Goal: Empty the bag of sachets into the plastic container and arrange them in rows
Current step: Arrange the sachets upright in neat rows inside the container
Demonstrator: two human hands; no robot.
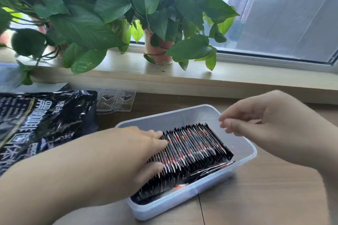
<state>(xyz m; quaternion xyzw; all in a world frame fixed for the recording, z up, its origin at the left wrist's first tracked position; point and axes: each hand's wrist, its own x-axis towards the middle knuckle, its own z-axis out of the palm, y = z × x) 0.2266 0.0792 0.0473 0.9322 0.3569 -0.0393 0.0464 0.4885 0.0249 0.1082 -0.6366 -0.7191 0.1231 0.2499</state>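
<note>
The left hand (131,153) lay across the left part of the standing row of sachets (197,148), fingers fairly straight and pressing on their top edges, gripping none of them. The thumb sat lower on the near side, and whether it hooked round a sachet was hard to tell. The right hand (256,115) hovered over the far right corner of the plastic container (182,117), fingers loosely curled with the tips close together and nothing visible between them.

The sachets stood on edge in one packed row running along the container, leaning slightly. A few loose sachets (215,168) lay flat along the near wall. The black bag (45,120) lay slack on the table (265,188) to the left, so the emptying looked done and the tidying was the step in hand.

To do it well, the left hand should brace the row as a bookend while the right lifts the flat strays one at a time and stands them in the gap at the row's right end. Pressing too hard sideways could fan the row over, since nothing backed its right side.

Room was best at the right and far side of the container, where the floor showed bare. The near wall was crowded by the strays, and the clear lid (117,100) and the bag sat close on the left, touching nothing in the container.
</note>
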